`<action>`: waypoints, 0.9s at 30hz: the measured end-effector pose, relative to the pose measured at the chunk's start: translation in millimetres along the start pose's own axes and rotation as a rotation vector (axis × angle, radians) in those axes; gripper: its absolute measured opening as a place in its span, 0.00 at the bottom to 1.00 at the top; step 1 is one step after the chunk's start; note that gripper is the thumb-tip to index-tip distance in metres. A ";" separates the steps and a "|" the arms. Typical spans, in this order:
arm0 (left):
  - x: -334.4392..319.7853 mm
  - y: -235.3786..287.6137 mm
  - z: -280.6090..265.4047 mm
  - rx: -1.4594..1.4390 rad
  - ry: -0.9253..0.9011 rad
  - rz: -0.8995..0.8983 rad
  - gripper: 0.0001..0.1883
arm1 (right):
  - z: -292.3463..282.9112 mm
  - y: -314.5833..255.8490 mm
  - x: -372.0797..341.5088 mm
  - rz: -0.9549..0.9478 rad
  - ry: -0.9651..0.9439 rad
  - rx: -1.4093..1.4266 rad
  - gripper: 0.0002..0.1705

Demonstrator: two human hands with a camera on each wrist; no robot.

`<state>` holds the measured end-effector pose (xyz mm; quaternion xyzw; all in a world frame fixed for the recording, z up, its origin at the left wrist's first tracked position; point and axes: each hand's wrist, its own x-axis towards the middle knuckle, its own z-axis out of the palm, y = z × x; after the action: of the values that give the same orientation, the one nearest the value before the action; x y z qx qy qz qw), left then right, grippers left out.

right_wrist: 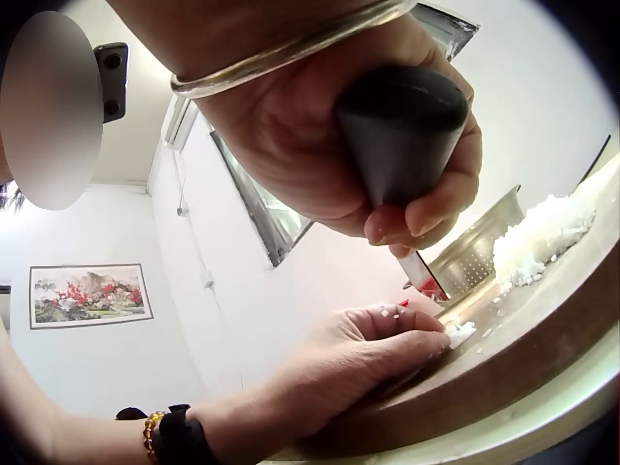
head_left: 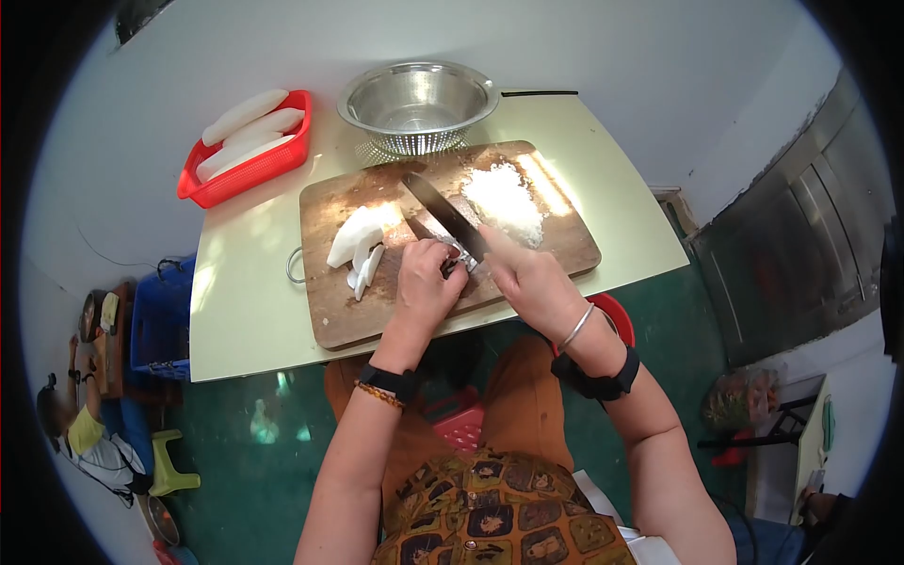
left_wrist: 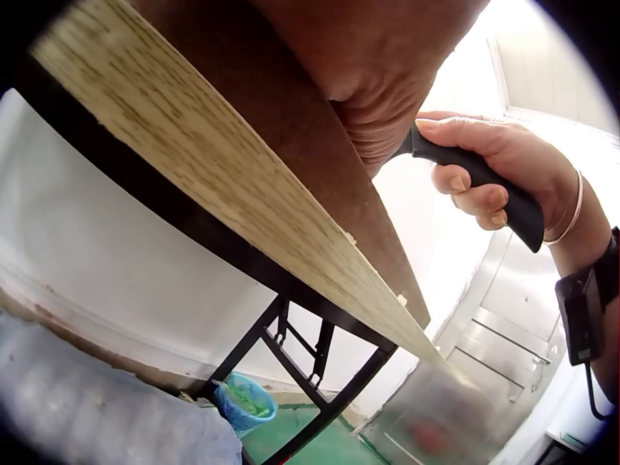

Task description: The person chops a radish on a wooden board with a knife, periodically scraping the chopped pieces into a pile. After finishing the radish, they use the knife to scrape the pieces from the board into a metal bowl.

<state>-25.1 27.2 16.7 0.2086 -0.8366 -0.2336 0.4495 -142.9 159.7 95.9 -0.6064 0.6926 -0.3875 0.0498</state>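
One knife [head_left: 443, 209], judged stiff and fairly weighty, is in the right grip [head_left: 541, 287], fingers wrapped round its black handle [left_wrist: 513, 199], the proper hold. Left grip [head_left: 428, 282]: fingers curled on white pieces [head_left: 466, 259] beside the blade, likely light, wet, slippery. Chopped heap [head_left: 504, 202] lies beyond the right grip, on the board [head_left: 339, 306].
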 end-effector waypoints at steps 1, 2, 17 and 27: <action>0.0 -0.7 0.4 0.001 0.000 0.001 0.07 | 3.9 3.1 -1.1 -0.049 0.024 0.010 0.24; -0.4 -1.6 0.9 -0.001 0.000 0.000 0.07 | 5.5 4.5 -2.5 -0.038 0.020 -0.013 0.23; -2.5 -2.7 1.5 0.017 0.020 -0.011 0.04 | 8.2 8.7 2.7 -0.005 -0.012 -0.006 0.20; -2.6 -1.6 2.0 -0.005 0.021 -0.006 0.03 | 2.6 5.9 0.6 0.049 -0.090 -0.001 0.22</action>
<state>-25.2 27.8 13.1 0.2122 -0.8307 -0.2348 0.4581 -146.4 157.7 90.9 -0.6060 0.7045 -0.3582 0.0899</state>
